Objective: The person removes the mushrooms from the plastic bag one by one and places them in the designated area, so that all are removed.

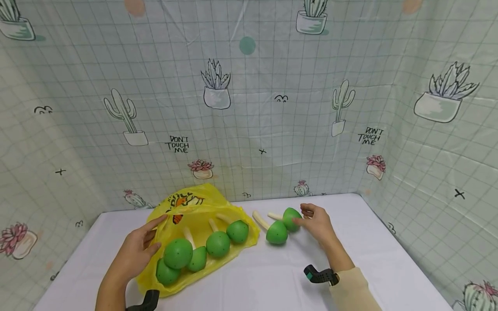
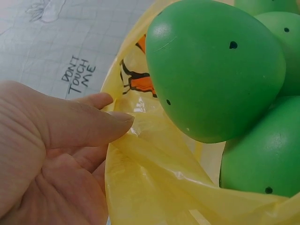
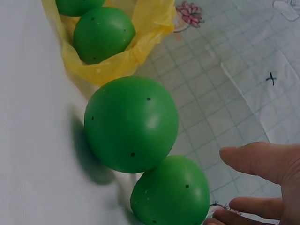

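On the left a yellow plastic bag (image 1: 229,209) lies with its mouth toward me, several green rounded heads (image 1: 218,244) with black dots and pale stems inside. My left hand (image 1: 134,250) holds the bag's left rim, thumb (image 2: 101,124) on the near side of the plastic and fingers partly hidden behind it. Right of the bag, two more such pieces rest on the table: a nearer green head (image 1: 276,233) and a farther green head (image 1: 291,219). Beside the farther one is my right hand (image 1: 317,222), its fingers loosely bent; the right wrist view shows a gap between thumb and fingers.
A white cloth covers the table (image 1: 256,285). Behind it and along both sides hangs a grid-patterned curtain (image 1: 256,125) printed with cacti. Each wrist wears a black camera mount (image 1: 320,275). The two loose pieces lie close to the bag's right edge.
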`<state>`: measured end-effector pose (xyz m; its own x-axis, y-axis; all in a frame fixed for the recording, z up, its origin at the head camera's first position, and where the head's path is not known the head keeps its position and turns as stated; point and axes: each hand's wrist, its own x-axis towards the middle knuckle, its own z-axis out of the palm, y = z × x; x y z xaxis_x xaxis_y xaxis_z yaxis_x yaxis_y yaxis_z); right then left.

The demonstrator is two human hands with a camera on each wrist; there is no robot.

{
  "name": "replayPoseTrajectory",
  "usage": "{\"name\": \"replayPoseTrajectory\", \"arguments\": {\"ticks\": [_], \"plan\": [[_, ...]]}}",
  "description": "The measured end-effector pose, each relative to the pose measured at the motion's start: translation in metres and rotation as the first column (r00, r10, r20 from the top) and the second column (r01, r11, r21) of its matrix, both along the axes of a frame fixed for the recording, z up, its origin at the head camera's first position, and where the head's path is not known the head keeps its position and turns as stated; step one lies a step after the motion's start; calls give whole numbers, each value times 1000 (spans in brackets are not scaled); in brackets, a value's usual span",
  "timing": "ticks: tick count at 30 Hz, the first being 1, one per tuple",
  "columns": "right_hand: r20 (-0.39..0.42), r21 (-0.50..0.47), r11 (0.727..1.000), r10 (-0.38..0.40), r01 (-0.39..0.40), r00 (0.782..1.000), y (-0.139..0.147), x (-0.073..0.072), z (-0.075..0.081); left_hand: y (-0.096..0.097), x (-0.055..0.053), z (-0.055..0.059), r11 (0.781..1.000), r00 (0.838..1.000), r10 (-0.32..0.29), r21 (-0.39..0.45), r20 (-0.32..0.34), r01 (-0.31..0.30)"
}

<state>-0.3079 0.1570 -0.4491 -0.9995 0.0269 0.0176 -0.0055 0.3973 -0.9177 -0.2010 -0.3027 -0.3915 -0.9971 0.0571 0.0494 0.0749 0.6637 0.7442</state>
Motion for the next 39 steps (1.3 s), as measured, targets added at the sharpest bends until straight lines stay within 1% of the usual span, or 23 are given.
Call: {"name": "replayPoseTrajectory", "arguments": {"ticks": [6,11,19,24,29,33,39], "plan": [[-55,-46,999,-5,3,998,-8,5,11,0,-1,2,1000,1000,-10,-5,-20,10],[-103,-74,997,-3,-5,995,-20,9,18,0,-1,2,1000,999,-26,5,-41,26],[-172,-99,992,64,-81,983,-54,23,36,-1,2,2,1000,998,-27,14,-58,28],[-202,-126,983,107,-135,973,-77,29,43,-2,2,0,1000,999,-18,14,-46,19],[-253,-143,970,154,-194,955,-102,34,45,-4,1,0,1000,999,-16,13,-43,17],[-304,-111,964,198,-240,932,-123,38,47,-3,1,0,1000,999,-12,14,-43,13],[-321,-105,942,270,-317,908,-149,48,47,-3,2,1,1000,999,-13,24,-39,14]]}}
